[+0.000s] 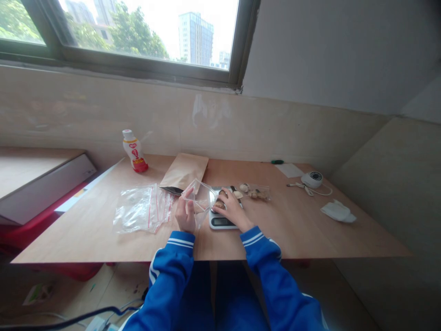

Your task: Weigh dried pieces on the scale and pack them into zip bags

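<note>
One wooden table [292, 234] spreads beneath the left hand [186, 216] and the right hand [234, 209]. Flat clear zip bags [134, 211] lie left of the left hand; a brown paper pouch [186, 170] lies just beyond it. A scale [223, 225] sits under the right hand. The left hand pinches a clear bag [203, 197]; the right hand's fingers curve over brown pieces [219, 203] on the scale, whether gripping I cannot tell.

You are in a plain indoor room, whether home or office unclear. Behind your wooden table [292, 239], a scuffed wall [193, 117] rises to a window [148, 64] overlooking trees [131, 34] and a tall building [195, 39].
</note>
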`<state>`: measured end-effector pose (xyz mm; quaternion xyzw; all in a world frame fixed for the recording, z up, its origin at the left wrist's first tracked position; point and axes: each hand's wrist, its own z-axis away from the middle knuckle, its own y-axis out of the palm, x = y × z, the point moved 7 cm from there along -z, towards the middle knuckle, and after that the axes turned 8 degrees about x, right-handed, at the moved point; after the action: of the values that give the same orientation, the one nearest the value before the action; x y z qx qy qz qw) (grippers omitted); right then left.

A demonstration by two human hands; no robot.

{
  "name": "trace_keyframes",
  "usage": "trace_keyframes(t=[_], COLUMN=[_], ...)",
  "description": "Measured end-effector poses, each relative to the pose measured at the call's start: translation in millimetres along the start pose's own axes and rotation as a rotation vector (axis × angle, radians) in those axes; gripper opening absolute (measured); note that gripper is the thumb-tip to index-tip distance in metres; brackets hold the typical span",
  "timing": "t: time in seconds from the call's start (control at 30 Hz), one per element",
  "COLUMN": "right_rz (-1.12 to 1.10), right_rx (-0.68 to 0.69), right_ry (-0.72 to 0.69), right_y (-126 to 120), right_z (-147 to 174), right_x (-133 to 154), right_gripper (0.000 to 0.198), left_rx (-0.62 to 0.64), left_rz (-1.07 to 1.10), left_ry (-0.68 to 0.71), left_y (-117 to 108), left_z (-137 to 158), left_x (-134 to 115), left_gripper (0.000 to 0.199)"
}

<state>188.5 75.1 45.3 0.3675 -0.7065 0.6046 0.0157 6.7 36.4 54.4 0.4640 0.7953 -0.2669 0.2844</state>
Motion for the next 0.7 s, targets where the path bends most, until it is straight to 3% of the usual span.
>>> trace_keyframes(t=[0.13, 0.33, 0.47, 0.6, 0.7], right_rz=[-0.030, -0.155, -0.269, -0.437, -0.494], right_rx=[-0.002, -0.045, -0.195, -0.437, -0.365], right_ry=[-0.010, 0.045, 0.102, 0.069, -0.060], right_y=[-3.1, -13.7, -31.8, -68.0, -81.2], right_z=[3.9, 2.9, 2.8, -2.7, -14.8], right_x=[-2.9, -2.1, 0.5, 20.6, 52.8], right_gripper=[0.035, 0.015, 0.012, 0.021, 0.029], left_rx=[0.007, -0.007, 0.001, 0.044, 0.075], left_rz=[-0.021, -0.042, -0.047, -0.081, -0.121], left_ry=[-0.007, -0.017, -0.006, 0.007, 0.003], left_y=[0.9, -0.5, -0.1, 3.1, 5.5], left_z=[-0.7, -0.8, -0.6, -0.7, -0.6], left_x=[-0.1, 1.6, 0.9, 0.7, 3.0], left_gripper=[0.042, 0.043, 0.042, 0.041, 0.041])
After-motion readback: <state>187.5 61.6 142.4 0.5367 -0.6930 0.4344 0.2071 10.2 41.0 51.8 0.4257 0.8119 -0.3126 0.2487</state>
